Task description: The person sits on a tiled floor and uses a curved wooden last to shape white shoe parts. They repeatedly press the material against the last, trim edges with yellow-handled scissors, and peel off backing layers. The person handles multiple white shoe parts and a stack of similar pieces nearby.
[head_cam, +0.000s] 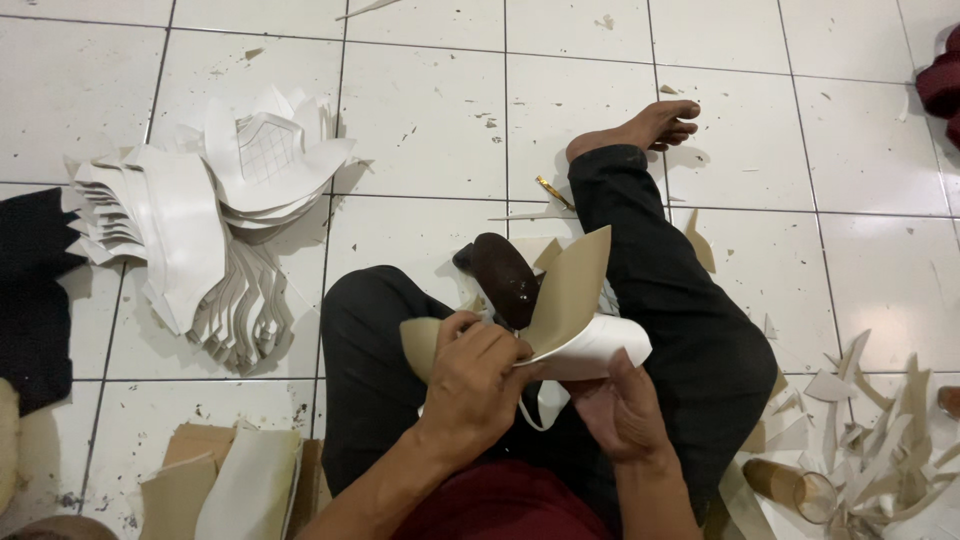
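Both hands' fingers point(478, 345) curled tight on white cut-out piece point(590, 345)

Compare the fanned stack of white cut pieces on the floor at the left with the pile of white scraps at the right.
The fanned stack of white cut pieces holds large, whole, matching shapes laid in overlapping layers; the pile of white scraps is small, narrow, irregular offcuts lying jumbled. The stack sits apart from other things, while the scraps surround a clear glass lying on its side. Both are pale sheet material resting on the white tiled floor.
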